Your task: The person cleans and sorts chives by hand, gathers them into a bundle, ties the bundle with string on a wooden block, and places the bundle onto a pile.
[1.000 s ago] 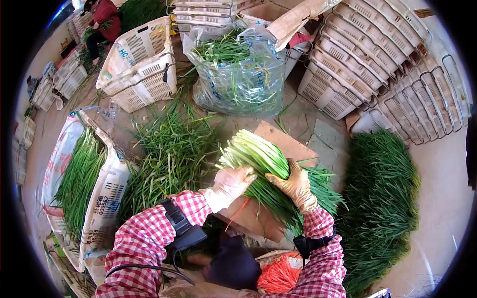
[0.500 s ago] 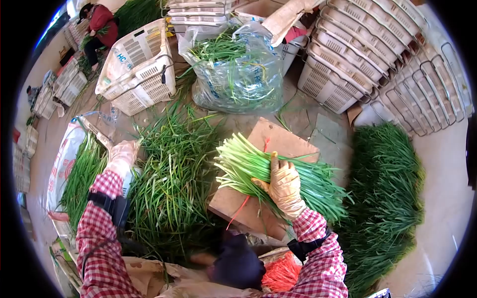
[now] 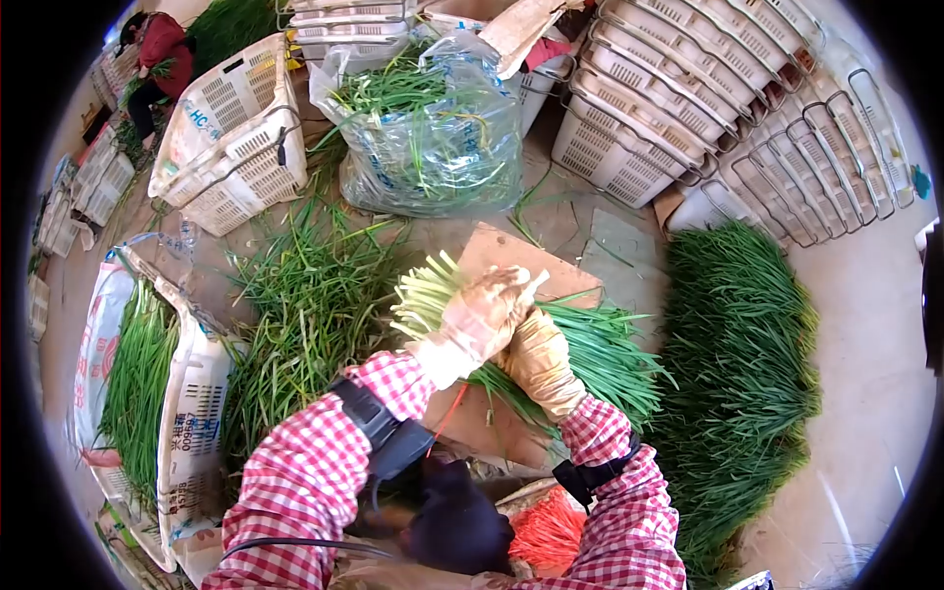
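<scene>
A bundle of garlic chives (image 3: pixel 605 344) lies across a brown board (image 3: pixel 521 258), pale stem ends to the left and green leaves to the right. My gloved right hand (image 3: pixel 543 362) is wrapped round the middle of the bundle. Over the stems, touching the right hand, my gloved left hand (image 3: pixel 480 313) is closed, and a few pale stem ends stick out by its fingertips. Its grip is partly hidden. A red tie (image 3: pixel 448 418) runs out from under the bundle over the board.
A heap of loose greens (image 3: pixel 315 295) lies left of the board, beside a white crate (image 3: pixel 192 423) holding chives. Stacked chives (image 3: pixel 737 364) stand on the right. A filled plastic bag (image 3: pixel 433 162), an open crate (image 3: pixel 236 138) and stacked crates (image 3: pixel 669 98) are behind. Red ties (image 3: pixel 553 531) lie near me. A person (image 3: pixel 162 59) sits far left.
My left hand has moved right from the crate at the left to the bundle and closed beside my right hand. The right hand stays on the bundle. The view has shifted slightly.
</scene>
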`<state>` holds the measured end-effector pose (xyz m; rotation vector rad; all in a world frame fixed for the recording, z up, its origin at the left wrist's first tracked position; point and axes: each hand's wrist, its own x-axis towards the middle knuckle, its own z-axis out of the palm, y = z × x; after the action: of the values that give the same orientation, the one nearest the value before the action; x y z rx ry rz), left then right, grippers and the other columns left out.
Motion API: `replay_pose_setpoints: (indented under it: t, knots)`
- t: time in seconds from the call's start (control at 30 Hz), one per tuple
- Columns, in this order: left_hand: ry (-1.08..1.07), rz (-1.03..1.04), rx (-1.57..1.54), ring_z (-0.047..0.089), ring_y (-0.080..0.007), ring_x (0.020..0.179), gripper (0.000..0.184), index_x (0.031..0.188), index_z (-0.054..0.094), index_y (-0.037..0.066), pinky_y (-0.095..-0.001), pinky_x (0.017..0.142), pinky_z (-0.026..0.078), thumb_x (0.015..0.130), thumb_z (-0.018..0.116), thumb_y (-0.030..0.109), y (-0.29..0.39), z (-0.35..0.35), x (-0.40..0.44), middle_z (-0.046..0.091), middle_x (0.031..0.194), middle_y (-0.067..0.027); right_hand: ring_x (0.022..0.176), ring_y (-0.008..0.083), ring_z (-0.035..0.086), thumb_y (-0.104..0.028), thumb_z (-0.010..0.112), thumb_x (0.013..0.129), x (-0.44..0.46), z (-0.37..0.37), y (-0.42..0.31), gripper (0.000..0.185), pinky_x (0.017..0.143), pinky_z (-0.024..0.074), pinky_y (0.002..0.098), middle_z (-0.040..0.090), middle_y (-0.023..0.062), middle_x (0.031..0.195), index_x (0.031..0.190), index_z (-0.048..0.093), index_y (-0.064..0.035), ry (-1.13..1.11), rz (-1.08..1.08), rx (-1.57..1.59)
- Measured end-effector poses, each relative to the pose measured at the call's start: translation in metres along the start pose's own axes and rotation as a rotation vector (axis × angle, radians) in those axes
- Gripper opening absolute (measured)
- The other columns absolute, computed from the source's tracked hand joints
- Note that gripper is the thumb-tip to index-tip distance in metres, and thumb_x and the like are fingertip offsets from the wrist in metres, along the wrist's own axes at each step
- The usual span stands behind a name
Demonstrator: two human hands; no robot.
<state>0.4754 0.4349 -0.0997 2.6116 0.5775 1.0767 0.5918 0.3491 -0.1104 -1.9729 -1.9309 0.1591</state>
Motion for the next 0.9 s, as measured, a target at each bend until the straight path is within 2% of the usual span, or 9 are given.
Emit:
replay_pose_setpoints:
  t: [0.1, 0.2, 0.23, 0.27, 0.33, 0.4, 0.5, 0.6, 0.9]
  knots:
    - [0.034, -0.265, 0.013, 0.057, -0.0304, 0.101, 0.028, 0.116, 0.055, 0.005, -0.0393, 0.092, 0.044, 0.09, 0.049, 0.013, -0.012, 0.033, -0.005, 0.061, 0.107, -0.0151, 0.086, 0.0365, 0.057, -0.038, 0.069, 0.073, -0.003, -0.018, -0.009, 0.067, 0.073, 0.0474, 0.0431, 0.057, 0.0232, 0.094, 0.119, 0.046, 0.0036, -0.055, 0.044, -0.084]
    - [-0.048, -0.193, 0.202, 0.06, -0.0291, 0.09, 0.028, 0.111, 0.057, 0.004, -0.0385, 0.083, 0.046, 0.087, 0.051, 0.017, -0.014, 0.038, -0.009, 0.064, 0.096, -0.0135, 0.083, 0.0357, 0.059, -0.041, 0.07, 0.072, -0.012, -0.035, -0.009, 0.071, 0.073, 0.0481, 0.0429, 0.059, 0.0221, 0.093, 0.122, 0.045, 0.0027, -0.059, 0.008, -0.067]
    - [-0.24, -0.286, 0.234, 0.061, -0.0292, 0.085, 0.028, 0.109, 0.058, 0.004, -0.039, 0.079, 0.046, 0.086, 0.052, 0.018, -0.007, 0.031, -0.008, 0.064, 0.09, -0.013, 0.08, 0.0329, 0.062, -0.042, 0.069, 0.073, -0.01, -0.053, -0.011, 0.063, 0.07, 0.0494, 0.0416, 0.062, 0.0184, 0.087, 0.117, 0.052, 0.0005, -0.147, 0.066, -0.034]
    - [-0.434, -0.378, 0.267, 0.061, -0.0292, 0.079, 0.028, 0.107, 0.058, 0.003, -0.0395, 0.076, 0.046, 0.085, 0.052, 0.02, 0.0, 0.023, -0.007, 0.064, 0.083, -0.0125, 0.066, 0.0309, 0.062, -0.042, 0.066, 0.077, -0.01, -0.061, -0.002, 0.053, 0.06, 0.0498, 0.0399, 0.062, 0.0163, 0.075, 0.109, 0.058, -0.0011, 0.125, -0.077, -0.038]
    - [-0.399, -0.404, 0.357, 0.062, -0.0274, 0.072, 0.021, 0.089, 0.06, 0.005, -0.0395, 0.071, 0.046, 0.086, 0.051, 0.024, 0.012, 0.024, -0.009, 0.064, 0.074, -0.0128, 0.067, 0.0304, 0.063, -0.039, 0.064, 0.079, 0.008, -0.091, -0.005, 0.041, 0.058, 0.0498, 0.0384, 0.063, 0.0154, 0.074, 0.099, 0.062, -0.0035, 0.293, 0.087, -0.176]
    - [-0.307, -0.34, 0.421, 0.062, -0.0266, 0.071, 0.021, 0.082, 0.06, 0.006, -0.0386, 0.07, 0.046, 0.087, 0.049, 0.024, 0.013, 0.029, -0.016, 0.064, 0.072, -0.0127, 0.072, 0.0314, 0.063, -0.034, 0.062, 0.081, 0.041, -0.104, -0.002, 0.031, 0.062, 0.05, 0.0401, 0.063, 0.0151, 0.075, 0.092, 0.063, -0.0051, 0.286, 0.131, 0.025]
    - [-0.463, -0.436, 0.363, 0.062, -0.0265, 0.068, 0.022, 0.079, 0.06, 0.007, -0.0382, 0.069, 0.046, 0.087, 0.048, 0.023, 0.013, 0.028, -0.008, 0.063, 0.069, -0.0118, 0.086, 0.033, 0.063, -0.03, 0.059, 0.08, 0.1, -0.059, 0.029, 0.029, 0.076, 0.0495, 0.04, 0.065, 0.0173, 0.089, 0.096, 0.066, -0.0065, -0.144, 0.27, -0.067]
    - [-0.361, -0.424, 0.371, 0.062, -0.0267, 0.066, 0.023, 0.079, 0.061, 0.007, -0.0382, 0.068, 0.046, 0.088, 0.047, 0.023, 0.01, 0.035, -0.016, 0.063, 0.066, -0.011, 0.097, 0.0334, 0.061, -0.031, 0.059, 0.076, 0.131, -0.025, 0.029, 0.036, 0.083, 0.0479, 0.0398, 0.064, 0.0192, 0.101, 0.096, 0.068, -0.0026, -0.493, 0.422, -0.163]
    - [-0.278, -0.4, 0.4, 0.063, -0.0255, 0.07, 0.014, 0.08, 0.061, 0.008, -0.0383, 0.069, 0.046, 0.082, 0.05, 0.016, 0.007, 0.041, -0.02, 0.064, 0.071, -0.0105, 0.099, 0.0324, 0.061, -0.025, 0.058, 0.074, 0.13, 0.033, 0.024, 0.031, 0.083, 0.0478, 0.0395, 0.065, 0.0188, 0.099, 0.094, 0.069, -0.0034, -0.463, 0.517, 0.007]
